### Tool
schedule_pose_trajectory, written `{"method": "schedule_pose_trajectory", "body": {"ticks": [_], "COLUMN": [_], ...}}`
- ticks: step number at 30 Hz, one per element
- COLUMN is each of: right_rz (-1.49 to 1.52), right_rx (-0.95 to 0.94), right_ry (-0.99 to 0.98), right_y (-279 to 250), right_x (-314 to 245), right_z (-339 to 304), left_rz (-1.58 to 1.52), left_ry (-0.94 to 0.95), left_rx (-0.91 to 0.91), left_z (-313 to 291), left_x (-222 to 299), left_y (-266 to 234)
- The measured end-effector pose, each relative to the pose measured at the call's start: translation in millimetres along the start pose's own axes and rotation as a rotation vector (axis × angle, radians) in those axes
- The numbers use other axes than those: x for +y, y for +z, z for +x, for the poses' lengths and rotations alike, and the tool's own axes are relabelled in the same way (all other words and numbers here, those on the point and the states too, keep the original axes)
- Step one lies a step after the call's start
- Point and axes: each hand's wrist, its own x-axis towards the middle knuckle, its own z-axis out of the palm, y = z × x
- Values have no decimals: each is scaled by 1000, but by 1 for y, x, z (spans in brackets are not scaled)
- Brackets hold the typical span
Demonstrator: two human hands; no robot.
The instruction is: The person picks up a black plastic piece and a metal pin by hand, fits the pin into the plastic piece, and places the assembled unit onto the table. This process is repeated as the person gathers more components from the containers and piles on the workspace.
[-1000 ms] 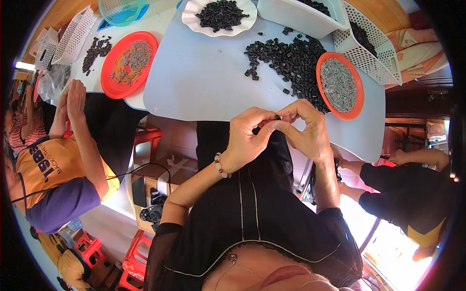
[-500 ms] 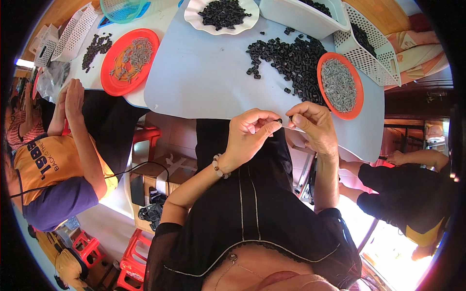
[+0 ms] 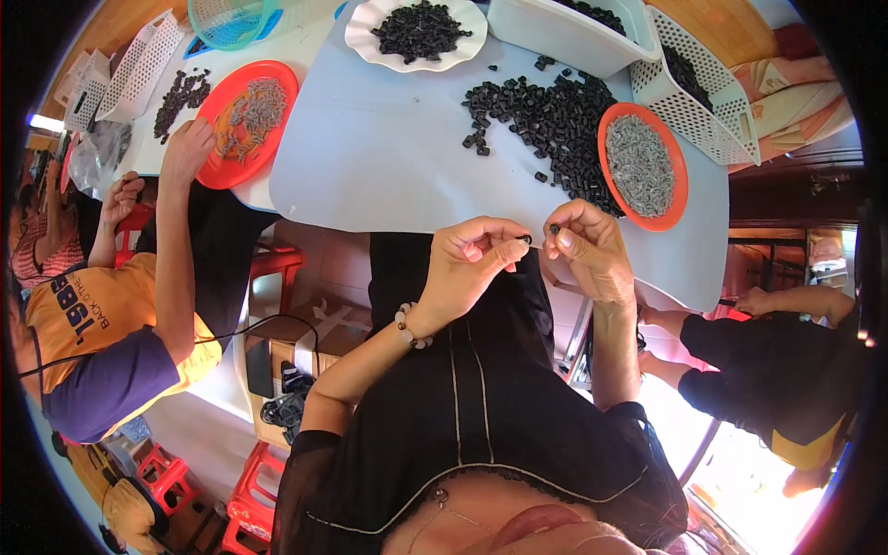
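Note:
Just beyond the near edge of the table, my left hand (image 3: 476, 268) is closed, pinching a small black piece (image 3: 524, 240) between thumb and forefinger. Opposite it, my right hand (image 3: 597, 252) pinches another small black piece (image 3: 554, 228) in its fingertips. A thin pale sliver shows between the two sets of fingertips; I cannot make out which piece it belongs to. Ahead of my right hand lies a heap of small black pieces (image 3: 578, 125) on the table. Beside the heap, an orange-red plate (image 3: 682, 171) holds many small grey parts (image 3: 638, 166).
A scalloped white plate (image 3: 357, 35) of black pieces, a white bin (image 3: 564, 46) and a perforated white basket (image 3: 717, 120) line the table's far side. On the left, a co-worker's hand (image 3: 188, 148) reaches to a red plate (image 3: 285, 97). Another person stands at right.
The co-worker's hands have parted, one now reaching to the red plate. My right fingers have shifted, showing more of their black piece. The whole view has moved slightly.

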Motion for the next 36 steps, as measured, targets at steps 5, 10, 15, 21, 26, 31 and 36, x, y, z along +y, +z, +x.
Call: {"method": "schedule_pose_trajectory", "body": {"ticks": [5, 10, 15, 21, 26, 31, 36], "right_rz": [122, 117, 243, 201, 119, 18, -67], "right_rx": [48, 73, 52, 34, 38, -9, -7], "right_ry": [26, 22, 6, 20, 88, 109, 135], "right_y": [1, 2, -3, -5, -1, -4, -1], "right_x": [3, 3, 9, 10, 5, 7, 2], "right_z": [-1, -1, -2, -5, -7, -5, -5], "left_rz": [10, 4, 9, 44, 76, 164, 369], "left_ry": [-20, -30, -29, 15, 93, 127, 222], "left_rx": [-12, -10, -27, -12, 12, 18, 10], "left_z": [1, 2, 5, 5, 4, 3, 1], "left_x": [1, -2, -5, -7, -8, -6, -8], "left_y": [3, 6, 5, 5, 9, 10, 5]}}
